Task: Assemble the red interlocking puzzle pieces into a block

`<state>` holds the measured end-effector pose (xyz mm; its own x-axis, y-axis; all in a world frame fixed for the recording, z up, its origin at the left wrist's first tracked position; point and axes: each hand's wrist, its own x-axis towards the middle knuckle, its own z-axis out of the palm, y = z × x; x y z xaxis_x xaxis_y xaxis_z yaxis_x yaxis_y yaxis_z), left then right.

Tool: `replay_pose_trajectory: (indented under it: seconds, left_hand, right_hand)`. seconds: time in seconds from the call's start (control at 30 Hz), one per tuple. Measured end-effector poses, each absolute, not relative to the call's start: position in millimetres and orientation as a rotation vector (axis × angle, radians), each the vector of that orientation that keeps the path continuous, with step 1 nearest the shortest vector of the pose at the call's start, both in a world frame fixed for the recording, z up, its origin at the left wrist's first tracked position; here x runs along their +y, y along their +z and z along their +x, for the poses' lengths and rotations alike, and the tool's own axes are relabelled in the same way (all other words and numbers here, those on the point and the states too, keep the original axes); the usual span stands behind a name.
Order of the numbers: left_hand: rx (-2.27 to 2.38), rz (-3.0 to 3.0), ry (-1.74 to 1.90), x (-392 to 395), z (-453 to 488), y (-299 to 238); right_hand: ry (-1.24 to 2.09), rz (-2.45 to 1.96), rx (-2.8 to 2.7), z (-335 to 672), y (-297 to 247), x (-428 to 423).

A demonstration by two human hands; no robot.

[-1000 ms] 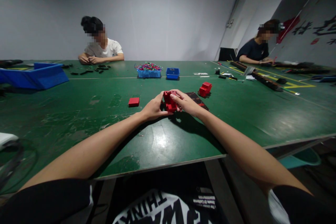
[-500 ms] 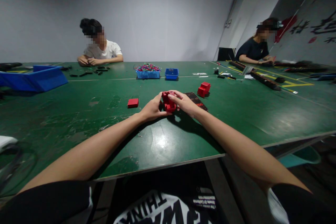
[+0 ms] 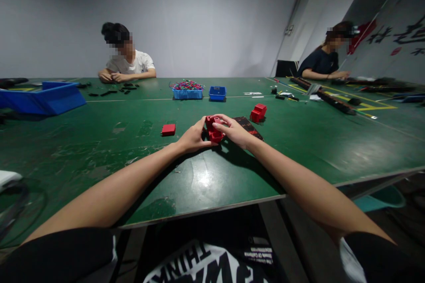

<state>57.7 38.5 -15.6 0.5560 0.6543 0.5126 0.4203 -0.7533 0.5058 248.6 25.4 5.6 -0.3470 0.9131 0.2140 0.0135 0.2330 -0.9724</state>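
Over the green table, a hollow red plastic housing (image 3: 215, 135) is held tilted, its open side facing me. My left hand (image 3: 195, 136) grips its left side and lower edge between thumb and fingers. From the right, my right hand (image 3: 234, 130) closes on the upper right part, thumb over the opening and fingers along the top edge. A red piece shows under the right thumb; I cannot tell whether it is separate from the housing. A flat red block (image 3: 168, 130) lies left of my hands, and a stepped red block (image 3: 258, 113) stands to the right.
A dark phone (image 3: 248, 128) with a lit screen lies behind my right hand. Farther back stand a blue tray (image 3: 187, 94) of colourful wires and a small blue bin (image 3: 217, 93). A large blue bin (image 3: 46, 99) is at left. Two people sit across the table.
The red piece under my right thumb now shows more inside the housing opening. Both hands stay nearly in place. The person at right has shifted a hand slightly.
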Motion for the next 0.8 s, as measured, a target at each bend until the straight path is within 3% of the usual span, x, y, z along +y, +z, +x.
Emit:
replay_pose_trajectory:
  seconds: [0.8]
  left_hand:
    - [0.911, 2.490, 0.992, 38.9, 57.6, -17.1]
  right_hand:
    - [1.058, -0.914, -1.729, 249.0, 4.3, 25.4]
